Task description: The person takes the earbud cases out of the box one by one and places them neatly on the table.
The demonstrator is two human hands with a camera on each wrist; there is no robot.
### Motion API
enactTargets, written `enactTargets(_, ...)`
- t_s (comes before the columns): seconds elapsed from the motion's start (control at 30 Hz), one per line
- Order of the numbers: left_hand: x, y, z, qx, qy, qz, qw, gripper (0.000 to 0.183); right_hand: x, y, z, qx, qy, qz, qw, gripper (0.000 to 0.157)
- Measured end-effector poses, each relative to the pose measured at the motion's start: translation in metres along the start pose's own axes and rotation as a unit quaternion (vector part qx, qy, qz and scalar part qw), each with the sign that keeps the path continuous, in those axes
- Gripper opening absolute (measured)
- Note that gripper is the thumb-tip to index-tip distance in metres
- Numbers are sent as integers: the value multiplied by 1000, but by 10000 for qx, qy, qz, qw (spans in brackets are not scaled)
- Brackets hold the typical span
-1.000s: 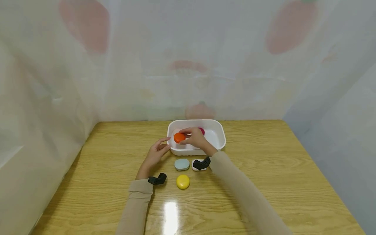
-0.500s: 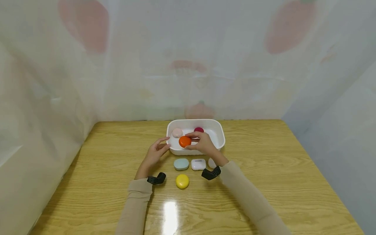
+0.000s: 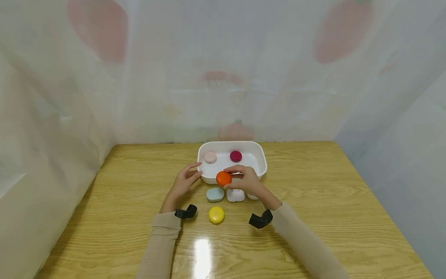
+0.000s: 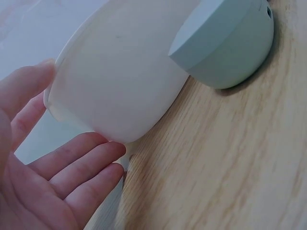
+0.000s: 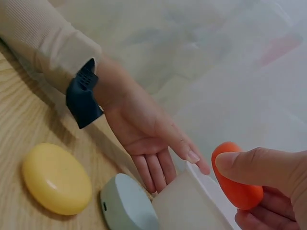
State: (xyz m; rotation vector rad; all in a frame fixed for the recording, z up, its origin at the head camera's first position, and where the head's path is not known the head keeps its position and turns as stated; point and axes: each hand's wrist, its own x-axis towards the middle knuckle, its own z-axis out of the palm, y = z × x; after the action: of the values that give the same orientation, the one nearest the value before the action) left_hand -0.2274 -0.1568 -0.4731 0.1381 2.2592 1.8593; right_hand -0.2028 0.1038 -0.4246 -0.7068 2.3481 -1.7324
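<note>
In the head view my right hand pinches a smooth orange rounded case, held above the near wall of a white bin. The right wrist view has the thumb on one face of the orange case and fingers behind it. My left hand touches the bin's left rim with thumb and index finger. The left wrist view has its other fingers loosely extended beside the bin's wall. Inside the bin lie a pale pink round case and a dark red round case.
Before the bin sit a mint-green earbud case with a small port, a white case, and another white item partly hidden by my right hand. A yellow round case lies nearer on the wooden table.
My right hand has carried the orange case from inside the bin's left part toward me and rightward, over the near rim. The dark red and pink cases are now uncovered. My left hand stays at the rim.
</note>
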Motion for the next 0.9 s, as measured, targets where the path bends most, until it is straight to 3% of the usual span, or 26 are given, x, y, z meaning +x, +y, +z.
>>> enactTargets(0.2, 5, -10, 0, 97, 75, -39, 9999, 48, -17, 3, -7, -120, -103, -97, 9998, 47)
enactTargets(0.5, -9, 15, 1, 37, -39, -47, 10000, 48, -39, 21, -17, -479, -465, -214, 9975, 48)
enactTargets(0.9, -9, 18, 3, 6, -36, -82, 10000, 48, -62, 32, -18, -589, -761, 36, 9954, 47)
